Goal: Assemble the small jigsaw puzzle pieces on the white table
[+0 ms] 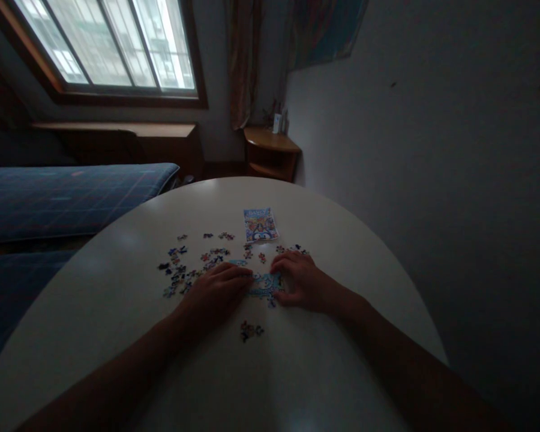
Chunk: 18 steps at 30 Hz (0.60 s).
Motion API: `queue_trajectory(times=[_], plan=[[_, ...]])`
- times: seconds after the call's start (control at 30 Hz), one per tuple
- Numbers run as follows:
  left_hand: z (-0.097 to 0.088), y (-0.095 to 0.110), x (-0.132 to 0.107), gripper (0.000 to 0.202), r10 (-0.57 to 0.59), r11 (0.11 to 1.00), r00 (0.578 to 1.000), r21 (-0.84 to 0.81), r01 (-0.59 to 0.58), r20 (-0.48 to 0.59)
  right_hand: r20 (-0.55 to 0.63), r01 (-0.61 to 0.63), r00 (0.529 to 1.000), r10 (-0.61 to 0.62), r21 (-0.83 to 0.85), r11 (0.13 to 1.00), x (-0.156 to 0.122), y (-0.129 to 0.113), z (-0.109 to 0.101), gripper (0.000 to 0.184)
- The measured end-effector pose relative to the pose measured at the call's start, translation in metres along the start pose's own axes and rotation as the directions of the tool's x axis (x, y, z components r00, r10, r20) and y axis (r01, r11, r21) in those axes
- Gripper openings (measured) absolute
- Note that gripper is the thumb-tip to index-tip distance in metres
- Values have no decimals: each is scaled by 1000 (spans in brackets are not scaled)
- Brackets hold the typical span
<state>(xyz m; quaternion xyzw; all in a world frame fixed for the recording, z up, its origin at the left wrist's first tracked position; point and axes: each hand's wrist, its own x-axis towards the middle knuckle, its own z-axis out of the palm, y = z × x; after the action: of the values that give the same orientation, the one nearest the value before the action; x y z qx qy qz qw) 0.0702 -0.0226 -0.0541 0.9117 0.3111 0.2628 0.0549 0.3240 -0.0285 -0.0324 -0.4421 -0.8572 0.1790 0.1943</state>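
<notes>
A joined blue patch of jigsaw (pixel 263 284) lies on the round white table (pixel 297 366), between my two hands. My left hand (pixel 216 291) rests palm down with its fingers stretched flat, their tips on the patch's left edge. My right hand (pixel 299 281) has its fingers curled down onto the patch's right edge, thumb underneath toward me; whether it pinches a piece is hidden. Several loose pieces (pixel 180 273) are scattered left of my left hand. A small joined cluster (pixel 250 329) sits nearer me.
A printed picture card (pixel 260 224) lies beyond the pieces. More loose pieces (pixel 292 248) sit behind my right hand. A blue checked bed (pixel 67 195) lies to the left, a wooden corner shelf (pixel 270 153) stands behind the table, and a grey wall runs along the right.
</notes>
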Motion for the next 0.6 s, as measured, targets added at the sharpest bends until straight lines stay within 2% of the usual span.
queue_trajectory(times=[0.47, 0.6], plan=[[0, -1, -1, 24, 11, 1000, 999, -5, -11, 31, 1, 26, 1000, -26, -16, 1000, -1, 2, 0, 40], [-11, -9, -4, 23, -33, 999, 999, 35, 32, 17, 4, 26, 1000, -26, -10, 1000, -1, 0, -2, 39]])
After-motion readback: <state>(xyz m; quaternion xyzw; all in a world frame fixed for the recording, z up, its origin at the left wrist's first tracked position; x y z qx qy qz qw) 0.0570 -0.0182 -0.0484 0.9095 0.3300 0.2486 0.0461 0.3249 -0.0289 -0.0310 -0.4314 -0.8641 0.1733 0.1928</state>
